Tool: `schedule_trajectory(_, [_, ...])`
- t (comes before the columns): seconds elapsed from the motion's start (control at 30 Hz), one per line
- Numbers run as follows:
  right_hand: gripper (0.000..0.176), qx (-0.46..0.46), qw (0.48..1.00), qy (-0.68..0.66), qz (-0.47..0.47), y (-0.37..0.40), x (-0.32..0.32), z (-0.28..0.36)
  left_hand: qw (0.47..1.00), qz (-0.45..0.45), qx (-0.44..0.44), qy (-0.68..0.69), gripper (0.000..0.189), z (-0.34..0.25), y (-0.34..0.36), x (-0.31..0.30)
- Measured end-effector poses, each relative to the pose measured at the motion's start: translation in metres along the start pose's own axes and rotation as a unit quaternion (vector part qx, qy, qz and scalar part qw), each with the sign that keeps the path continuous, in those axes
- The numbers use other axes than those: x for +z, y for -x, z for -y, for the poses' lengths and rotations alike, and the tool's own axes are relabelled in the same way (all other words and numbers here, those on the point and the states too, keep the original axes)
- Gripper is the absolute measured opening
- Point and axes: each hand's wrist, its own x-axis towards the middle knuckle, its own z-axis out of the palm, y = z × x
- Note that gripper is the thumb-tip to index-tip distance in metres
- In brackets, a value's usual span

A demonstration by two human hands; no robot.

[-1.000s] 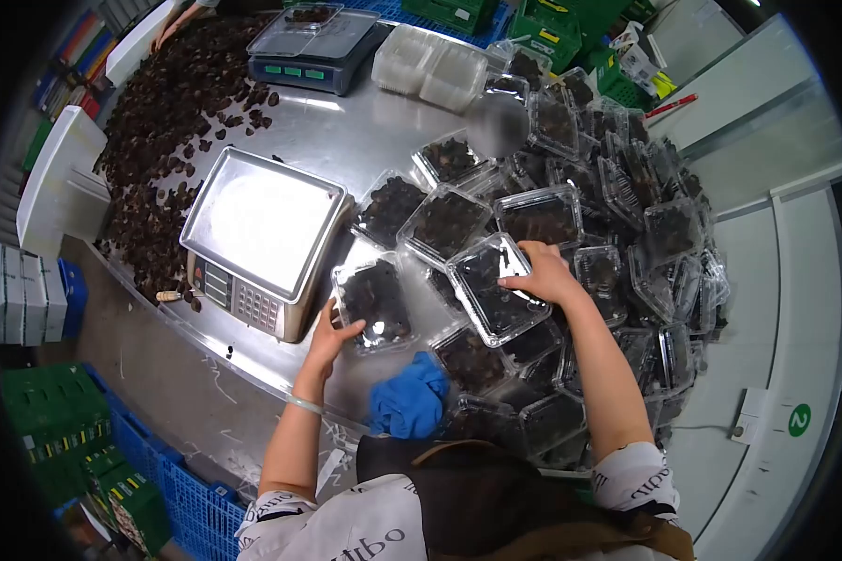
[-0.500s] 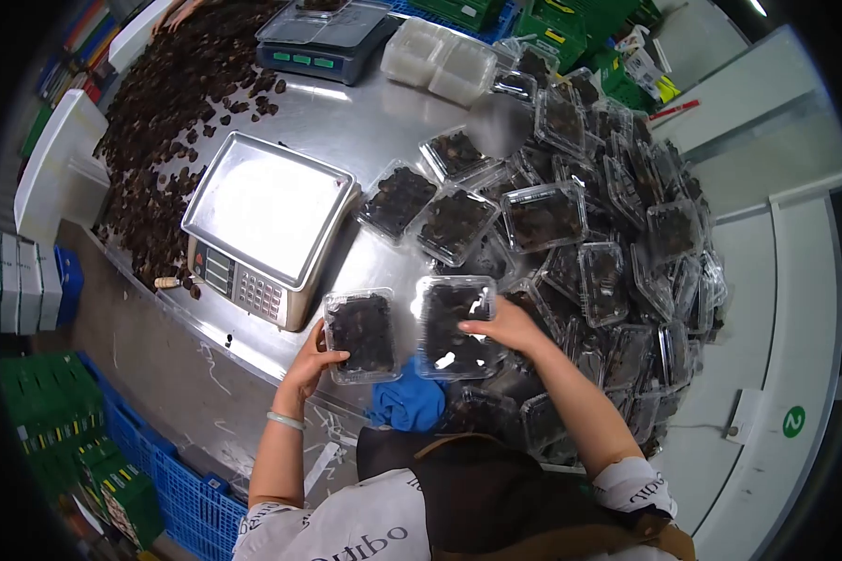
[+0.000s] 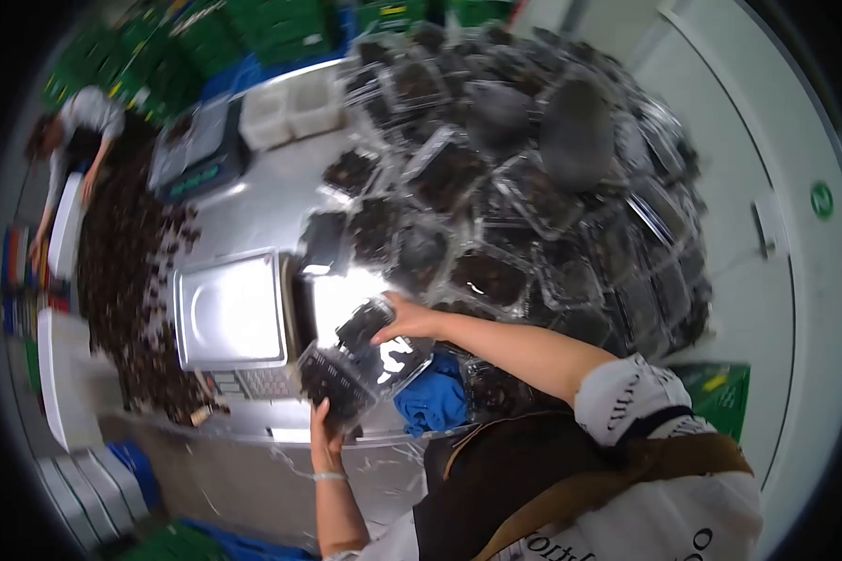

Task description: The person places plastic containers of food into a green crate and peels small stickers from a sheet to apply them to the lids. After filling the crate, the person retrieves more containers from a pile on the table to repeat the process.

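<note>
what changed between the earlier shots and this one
The right hand pulled a second box out of the pile toward the body, up against the clear box that the left hand holds at the table edge. Both boxes now sit tilted together. The head view swung round too. The scale and the blue cloth stayed put.

On the tabletop (image 3: 281, 201) a scale (image 3: 232, 313) sits at nine o'clock from the middle, with loose mushrooms (image 3: 122, 280) at its nine. A heap of boxes (image 3: 533, 187) fills twelve to three. At the scale's five o'clock the left hand (image 3: 326, 444) holds a near box (image 3: 332, 383), and the right hand (image 3: 407, 320) holds a far box (image 3: 384, 344) touching it. A cloth (image 3: 435, 397) lies at their four.
</note>
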Motion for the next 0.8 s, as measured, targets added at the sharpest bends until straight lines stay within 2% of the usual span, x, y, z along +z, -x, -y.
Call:
schedule_trajectory(0.1, [0.127,0.006,0.998,-0.048,0.036,0.01,-0.005,0.01,1.0,-0.019,-0.021,0.006,0.061,0.005,0.0,-0.018])
schedule_trajectory(0.23, [0.124,0.089,0.994,0.06,-0.008,0.018,-0.012,0.019,0.992,-0.036,-0.038,-0.118,0.061,-0.007,-0.008,0.018])
schedule_trajectory(0.3, [0.124,0.116,0.992,0.032,-0.036,0.007,-0.009,0.007,0.991,-0.039,-0.029,-0.124,0.056,-0.013,-0.01,0.034])
schedule_trajectory(0.4, [0.123,0.112,0.992,-0.023,-0.05,-0.006,0.001,-0.012,0.991,-0.044,-0.028,-0.12,0.051,-0.018,-0.015,0.024])
schedule_trajectory(0.5, [0.121,0.077,0.993,-0.088,0.005,-0.014,0.012,-0.027,0.996,-0.016,0.01,-0.084,0.046,-0.016,0.002,0.02])
schedule_trajectory(0.63, [0.121,0.093,0.977,-0.178,0.069,-0.001,0.026,-0.033,0.997,-0.064,0.047,0.017,0.046,-0.001,0.021,-0.016])
schedule_trajectory(0.73, [0.119,0.088,0.977,-0.175,0.085,0.007,0.033,-0.036,0.988,-0.1,0.102,0.065,0.044,0.014,0.027,-0.026])
schedule_trajectory(0.8, [0.118,0.068,0.971,-0.201,0.108,0.024,0.03,-0.027,0.988,-0.097,0.09,0.083,0.045,0.016,0.027,-0.042])
